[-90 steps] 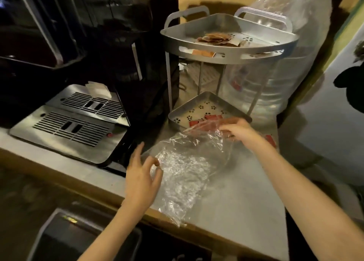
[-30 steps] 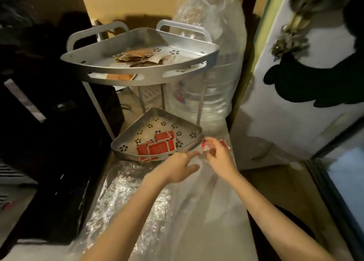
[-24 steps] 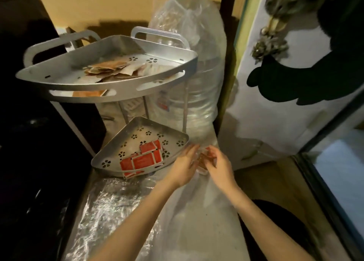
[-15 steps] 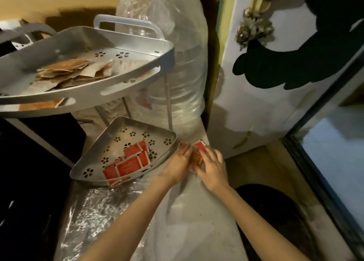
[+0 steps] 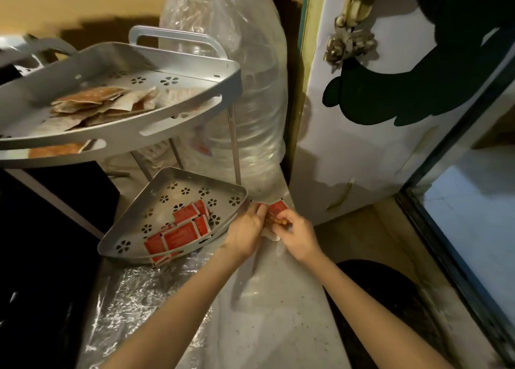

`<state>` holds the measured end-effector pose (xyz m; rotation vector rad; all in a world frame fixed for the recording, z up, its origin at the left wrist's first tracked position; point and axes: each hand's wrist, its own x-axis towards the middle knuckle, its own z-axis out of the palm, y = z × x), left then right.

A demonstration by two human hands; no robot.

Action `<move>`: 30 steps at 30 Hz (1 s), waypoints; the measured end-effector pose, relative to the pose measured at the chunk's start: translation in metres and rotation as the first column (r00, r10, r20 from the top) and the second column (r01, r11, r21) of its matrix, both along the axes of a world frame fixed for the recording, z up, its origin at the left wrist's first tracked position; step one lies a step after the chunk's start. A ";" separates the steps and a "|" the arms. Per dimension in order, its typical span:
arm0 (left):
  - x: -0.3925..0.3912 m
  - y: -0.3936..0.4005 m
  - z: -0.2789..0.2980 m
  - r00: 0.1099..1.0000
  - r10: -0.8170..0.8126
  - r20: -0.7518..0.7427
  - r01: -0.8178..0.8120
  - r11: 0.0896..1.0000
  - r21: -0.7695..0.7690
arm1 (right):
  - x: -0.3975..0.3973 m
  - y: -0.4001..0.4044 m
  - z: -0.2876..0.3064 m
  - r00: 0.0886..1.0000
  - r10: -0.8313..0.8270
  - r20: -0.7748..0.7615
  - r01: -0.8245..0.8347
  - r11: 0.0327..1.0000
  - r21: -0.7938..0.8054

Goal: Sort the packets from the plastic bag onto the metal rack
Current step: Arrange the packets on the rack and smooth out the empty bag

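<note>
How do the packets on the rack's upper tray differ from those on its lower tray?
The upper tray packets are brown and tan, heaped loosely; the lower tray packets are red with white edges, lying flatter, a few poking over the front rim. Both groups are small flat sachets on perforated metal.

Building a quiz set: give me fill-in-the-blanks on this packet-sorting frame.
1. The red packets lie on the rack's ____ shelf.
2. The brown packets lie on the ____ shelf.
3. Both hands, left hand and right hand, meet just ____ of the lower shelf.

Missing: lower; upper; right
</note>
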<state>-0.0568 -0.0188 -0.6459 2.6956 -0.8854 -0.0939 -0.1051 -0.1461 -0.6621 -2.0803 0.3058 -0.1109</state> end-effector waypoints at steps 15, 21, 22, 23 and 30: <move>-0.030 0.041 0.196 1.000 -0.002 0.014 0.008 0.924 -0.382 | 0.016 0.008 0.179 0.953 0.164 0.254 -0.258 0.880 0.400; -0.031 0.088 0.280 0.966 0.101 0.238 0.022 0.885 -0.465 | 0.035 0.048 0.270 0.846 0.296 0.443 -0.467 0.813 0.349; -0.026 0.096 0.288 0.952 0.142 0.273 0.006 0.878 -0.478 | 0.041 0.055 0.280 0.843 0.298 0.447 -0.469 0.815 0.341; -0.019 0.105 0.295 0.935 0.186 0.301 -0.014 0.870 -0.493 | 0.047 0.063 0.289 0.843 0.292 0.452 -0.461 0.825 0.327; 0.036 0.143 0.302 0.783 0.438 0.442 -0.198 0.849 -0.490 | 0.095 0.106 0.305 0.797 0.306 0.520 -0.345 0.938 -0.024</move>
